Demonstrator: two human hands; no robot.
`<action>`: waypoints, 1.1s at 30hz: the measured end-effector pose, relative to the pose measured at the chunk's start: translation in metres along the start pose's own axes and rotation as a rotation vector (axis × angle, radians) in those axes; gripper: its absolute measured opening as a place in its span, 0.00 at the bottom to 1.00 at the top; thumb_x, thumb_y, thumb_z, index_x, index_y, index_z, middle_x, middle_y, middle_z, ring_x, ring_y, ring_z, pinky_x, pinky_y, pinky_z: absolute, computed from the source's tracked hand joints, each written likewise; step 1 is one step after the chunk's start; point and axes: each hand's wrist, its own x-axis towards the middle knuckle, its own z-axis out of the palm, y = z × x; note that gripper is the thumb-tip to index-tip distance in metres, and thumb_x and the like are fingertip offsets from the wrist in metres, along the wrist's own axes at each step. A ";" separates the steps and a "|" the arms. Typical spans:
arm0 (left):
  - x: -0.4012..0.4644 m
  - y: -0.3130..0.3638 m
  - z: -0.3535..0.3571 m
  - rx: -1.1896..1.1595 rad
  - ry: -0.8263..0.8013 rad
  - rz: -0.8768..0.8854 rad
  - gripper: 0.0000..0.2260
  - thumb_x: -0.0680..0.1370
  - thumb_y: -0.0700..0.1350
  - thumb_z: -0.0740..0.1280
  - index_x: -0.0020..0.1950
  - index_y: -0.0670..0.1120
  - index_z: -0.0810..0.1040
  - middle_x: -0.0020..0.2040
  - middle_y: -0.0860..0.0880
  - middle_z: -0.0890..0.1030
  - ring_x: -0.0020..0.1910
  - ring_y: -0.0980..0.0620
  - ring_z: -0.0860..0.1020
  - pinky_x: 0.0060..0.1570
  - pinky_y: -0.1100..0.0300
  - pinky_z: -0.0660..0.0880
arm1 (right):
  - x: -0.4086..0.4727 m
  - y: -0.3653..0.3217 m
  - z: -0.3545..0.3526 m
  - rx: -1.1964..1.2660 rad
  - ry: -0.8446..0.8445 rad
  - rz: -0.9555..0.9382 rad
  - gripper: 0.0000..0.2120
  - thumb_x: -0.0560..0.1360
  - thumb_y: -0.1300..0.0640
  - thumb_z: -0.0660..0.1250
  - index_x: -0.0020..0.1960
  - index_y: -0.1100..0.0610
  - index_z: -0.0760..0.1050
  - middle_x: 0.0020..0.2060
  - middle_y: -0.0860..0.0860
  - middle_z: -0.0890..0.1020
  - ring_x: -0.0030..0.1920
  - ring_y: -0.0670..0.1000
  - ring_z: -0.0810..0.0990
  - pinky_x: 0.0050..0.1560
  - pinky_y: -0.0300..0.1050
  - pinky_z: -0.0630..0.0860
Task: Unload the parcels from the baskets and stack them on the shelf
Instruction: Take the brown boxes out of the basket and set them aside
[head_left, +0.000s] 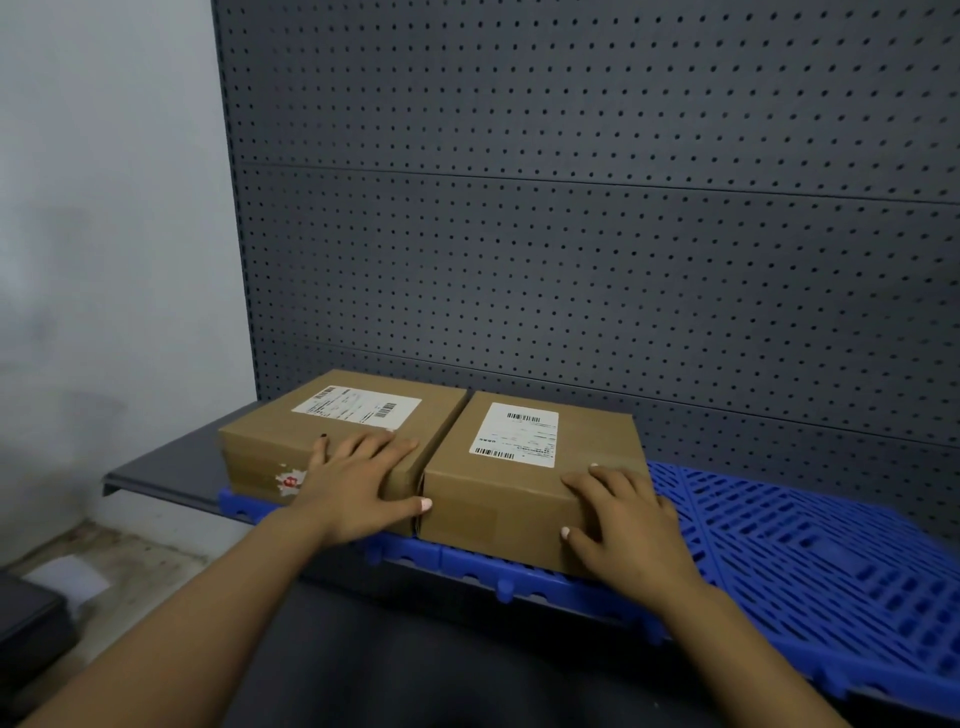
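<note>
At lower centre of the frame, two cardboard parcels are seen side by side, touching, on a blue grid mat (810, 540) laid over the dark shelf (171, 467). The left parcel (332, 431) is pressed by the left hand (358, 483), fingers spread flat. The right parcel (524, 478) is covered at its near right corner by the right hand (623, 525), fingers likewise splayed.

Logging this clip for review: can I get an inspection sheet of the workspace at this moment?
Surface: dark shelf with blue slotted mat on it.
Job's things: left parcel and right parcel side by side on the mat, labels up.
Clutter: nothing seen on the shelf.
Hands: left hand flat on left parcel; right hand flat on right parcel.
Cables: nothing seen.
Surroundings: pegboard back panel, pale wall.
</note>
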 end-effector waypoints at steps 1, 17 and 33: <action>0.000 0.000 0.001 -0.007 0.005 -0.003 0.50 0.57 0.83 0.38 0.77 0.62 0.50 0.77 0.55 0.54 0.76 0.51 0.51 0.72 0.38 0.41 | -0.001 0.000 0.001 0.007 0.001 0.000 0.28 0.76 0.39 0.60 0.73 0.40 0.56 0.73 0.45 0.59 0.73 0.49 0.53 0.70 0.57 0.58; -0.094 -0.019 -0.007 -0.318 0.181 0.070 0.40 0.70 0.76 0.50 0.78 0.57 0.51 0.75 0.52 0.64 0.73 0.52 0.63 0.71 0.49 0.62 | -0.037 -0.070 -0.006 0.196 0.115 -0.231 0.31 0.79 0.40 0.57 0.77 0.42 0.49 0.77 0.48 0.54 0.77 0.51 0.46 0.74 0.48 0.44; -0.444 -0.155 0.137 -0.143 -0.231 -0.709 0.46 0.67 0.75 0.42 0.78 0.50 0.53 0.76 0.44 0.61 0.74 0.46 0.61 0.71 0.48 0.59 | -0.144 -0.353 0.180 0.371 -0.551 -0.828 0.35 0.75 0.38 0.57 0.77 0.48 0.54 0.77 0.55 0.54 0.76 0.57 0.50 0.74 0.53 0.52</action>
